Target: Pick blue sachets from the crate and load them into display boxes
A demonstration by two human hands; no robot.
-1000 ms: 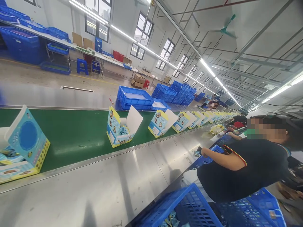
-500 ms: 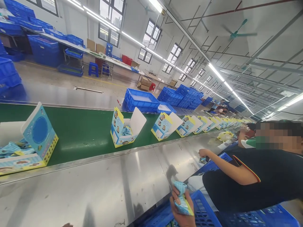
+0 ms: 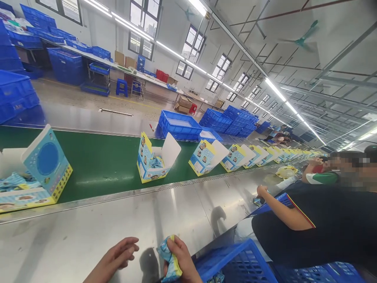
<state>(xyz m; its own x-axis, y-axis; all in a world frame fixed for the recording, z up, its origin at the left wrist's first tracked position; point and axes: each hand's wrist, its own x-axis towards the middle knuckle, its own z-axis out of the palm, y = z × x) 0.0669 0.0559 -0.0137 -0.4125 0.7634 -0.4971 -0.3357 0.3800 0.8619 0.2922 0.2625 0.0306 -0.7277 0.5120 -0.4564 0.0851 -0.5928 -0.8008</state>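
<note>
Head cam view, looking down the line. The right hand [image 3: 182, 259] is at the bottom edge, fingers curled tight around a small blue and yellow packet [image 3: 170, 262], holding it just above the steel bench [image 3: 118, 224]. The left hand [image 3: 113, 260] is right beside it, apart from the packet, palm down with fingers loosely spread and nothing in it, hovering over the bench or resting on it, can't really tell which.

Just right of the hands there's a blue crate [image 3: 235, 263] tucked against the bench's near edge, with a bit of another packet showing inside. Past the bench runs a green conveyor belt [image 3: 100, 165]. An open printed box [image 3: 153, 159] sits on the belt straight ahead, flap up, blue packets inside. Another open box [image 3: 38, 173] is on the belt far left, also with packets in it. More open boxes [image 3: 206, 157] trail off down the belt to the right.

A co-worker in a black shirt [image 3: 324, 224] is on the right, one hand [image 3: 261, 191] out over another blue crate. Stacked blue bins [image 3: 179, 125] sit on the floor beyond the belt.
</note>
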